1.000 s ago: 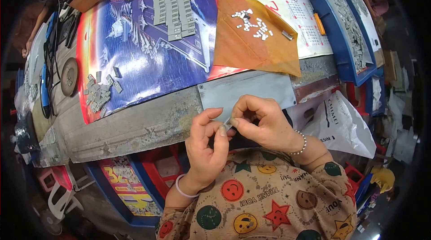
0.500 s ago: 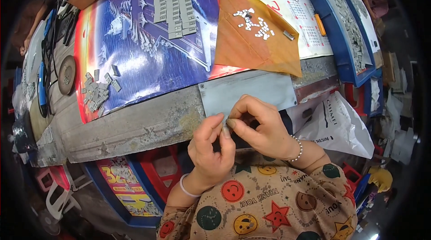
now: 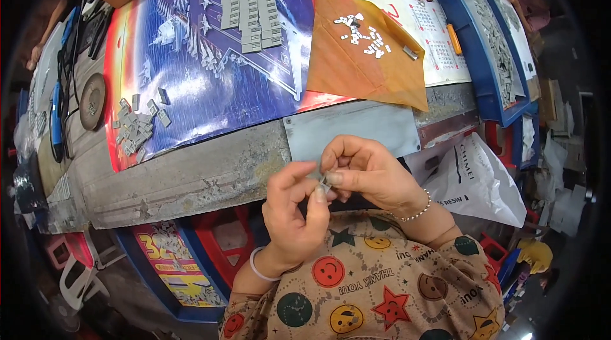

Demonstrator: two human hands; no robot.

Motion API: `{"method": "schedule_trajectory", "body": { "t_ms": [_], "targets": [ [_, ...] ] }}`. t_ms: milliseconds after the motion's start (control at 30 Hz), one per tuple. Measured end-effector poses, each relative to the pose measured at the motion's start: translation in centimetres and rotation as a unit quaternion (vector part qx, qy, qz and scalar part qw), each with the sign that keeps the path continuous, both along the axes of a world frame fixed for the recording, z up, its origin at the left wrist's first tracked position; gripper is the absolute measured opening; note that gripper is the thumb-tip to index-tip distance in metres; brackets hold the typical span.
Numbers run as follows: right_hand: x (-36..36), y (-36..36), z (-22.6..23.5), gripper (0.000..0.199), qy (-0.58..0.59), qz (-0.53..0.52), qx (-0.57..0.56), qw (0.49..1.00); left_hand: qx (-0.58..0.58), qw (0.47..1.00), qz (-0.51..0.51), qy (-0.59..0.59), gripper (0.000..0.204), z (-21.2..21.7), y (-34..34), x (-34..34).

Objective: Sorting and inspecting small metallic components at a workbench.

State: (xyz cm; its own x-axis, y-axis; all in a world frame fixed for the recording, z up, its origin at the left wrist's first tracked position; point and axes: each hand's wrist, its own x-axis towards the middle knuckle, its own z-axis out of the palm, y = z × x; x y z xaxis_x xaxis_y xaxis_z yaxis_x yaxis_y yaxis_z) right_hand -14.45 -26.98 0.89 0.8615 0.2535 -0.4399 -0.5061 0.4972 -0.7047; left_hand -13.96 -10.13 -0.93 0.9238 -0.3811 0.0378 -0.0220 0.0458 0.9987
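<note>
My left hand (image 3: 294,209) and my right hand (image 3: 369,177) meet over the table's front edge, fingertips pinched together. Between them is a small grey piece (image 3: 323,182), mostly covered by the fingers; its exact kind is too small to make out. Just beyond my hands lies a pale grey metal plate (image 3: 350,125). An orange-brown sheet (image 3: 337,76) behind it bears several tiny white parts (image 3: 377,46) and a small metal piece (image 3: 410,53). Long rows of grey rectangular pieces (image 3: 251,6) lie on the poster further back. A loose heap of similar grey pieces (image 3: 135,130) sits at the left.
A glossy poster (image 3: 210,104) covers much of the worn table (image 3: 184,181). Blue trays with small parts stand at the right (image 3: 474,72) and below the table (image 3: 143,263). A round dish (image 3: 95,95), an orange handle (image 3: 454,39) and a white bag (image 3: 480,177) are around. Other people's arms show at both far sides.
Both hands have lowered slightly toward me. The right hand has turned, its fingers now curled in under the small grey piece, which shows more between the fingertips.
</note>
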Motion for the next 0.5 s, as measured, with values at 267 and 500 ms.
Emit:
{"method": "schedule_trajectory", "body": {
  "t_ms": [267,500],
  "targets": [
    [-0.4,-0.5,0.7,0.013,-0.015,0.019,-0.038,0.999,-0.02,0.995,-0.032,0.095,0.039,1.2,0.6,0.3],
    [-0.9,-0.3,0.9,0.014,-0.048,0.034,-0.104,0.993,-0.008,0.998,-0.024,0.06,0.041,0.8,0.2,-0.2]
  ]
}}
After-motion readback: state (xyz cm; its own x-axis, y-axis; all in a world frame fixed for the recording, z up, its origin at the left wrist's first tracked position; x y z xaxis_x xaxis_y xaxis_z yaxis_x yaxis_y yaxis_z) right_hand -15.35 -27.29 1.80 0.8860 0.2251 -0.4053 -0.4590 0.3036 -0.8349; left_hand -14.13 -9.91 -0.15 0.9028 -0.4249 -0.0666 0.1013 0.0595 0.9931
